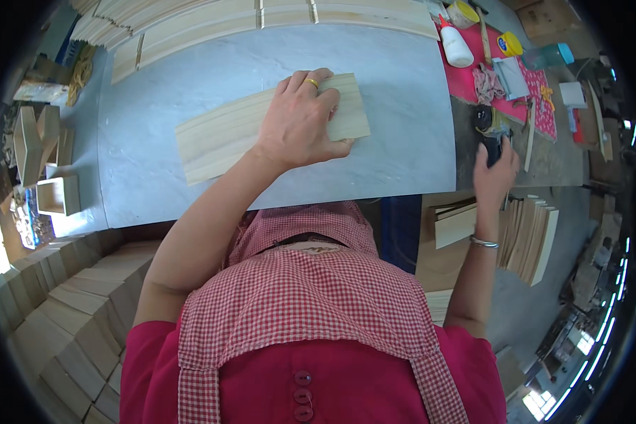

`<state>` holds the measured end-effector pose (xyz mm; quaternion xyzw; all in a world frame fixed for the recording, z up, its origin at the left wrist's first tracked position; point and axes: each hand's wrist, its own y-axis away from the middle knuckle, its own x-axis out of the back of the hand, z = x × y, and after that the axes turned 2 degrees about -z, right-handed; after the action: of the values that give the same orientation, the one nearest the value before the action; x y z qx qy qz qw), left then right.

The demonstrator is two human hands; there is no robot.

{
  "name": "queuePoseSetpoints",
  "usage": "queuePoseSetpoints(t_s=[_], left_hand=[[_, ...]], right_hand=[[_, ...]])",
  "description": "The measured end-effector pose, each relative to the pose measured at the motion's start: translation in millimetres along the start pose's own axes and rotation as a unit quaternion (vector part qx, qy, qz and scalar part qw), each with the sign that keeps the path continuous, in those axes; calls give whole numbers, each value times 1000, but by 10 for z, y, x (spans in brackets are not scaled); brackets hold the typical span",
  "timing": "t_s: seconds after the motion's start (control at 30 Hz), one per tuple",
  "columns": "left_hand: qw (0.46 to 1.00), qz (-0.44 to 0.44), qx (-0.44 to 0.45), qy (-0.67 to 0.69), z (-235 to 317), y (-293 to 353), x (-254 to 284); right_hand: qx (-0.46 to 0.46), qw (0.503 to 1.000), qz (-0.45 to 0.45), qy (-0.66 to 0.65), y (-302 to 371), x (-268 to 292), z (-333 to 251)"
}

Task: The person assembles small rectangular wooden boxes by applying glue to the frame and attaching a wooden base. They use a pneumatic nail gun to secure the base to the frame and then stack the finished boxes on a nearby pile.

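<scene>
A pale wooden board (226, 134) lies at a slant on the grey-white marbled tabletop in front of me. My left hand (297, 124) grips it near its right end, with the fingers at the far edge and the thumb by the near edge. Off to the right, my right hand (498, 169) has its fingers around a black object (489, 151) on the dark part of the table. Something clear and yellowish sits at that object's far end; its exact kind is hard to make out.
Long wooden strips (212, 27) line the table's far edge. A white glue bottle (456, 46), a yellow-lidded jar (509, 44), a hammer (530, 134) and a rag (487, 85) lie at right. Wooden boxes (58, 196) stand at left. Thin boards (530, 237) are stacked below the right side.
</scene>
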<state>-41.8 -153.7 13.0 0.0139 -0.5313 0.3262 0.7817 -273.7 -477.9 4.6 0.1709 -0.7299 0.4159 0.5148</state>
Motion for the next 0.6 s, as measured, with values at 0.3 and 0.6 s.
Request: queuePoseSetpoints(t_s=[0.3, 0.6], left_hand=[[1000, 14, 0, -3, -28, 23, -36], [1000, 5, 21, 5, -54, 45, -72]], right_hand=[[-89, 953, -235, 168, -259, -171, 303], [-163, 918, -331, -146, -540, 739, -13]])
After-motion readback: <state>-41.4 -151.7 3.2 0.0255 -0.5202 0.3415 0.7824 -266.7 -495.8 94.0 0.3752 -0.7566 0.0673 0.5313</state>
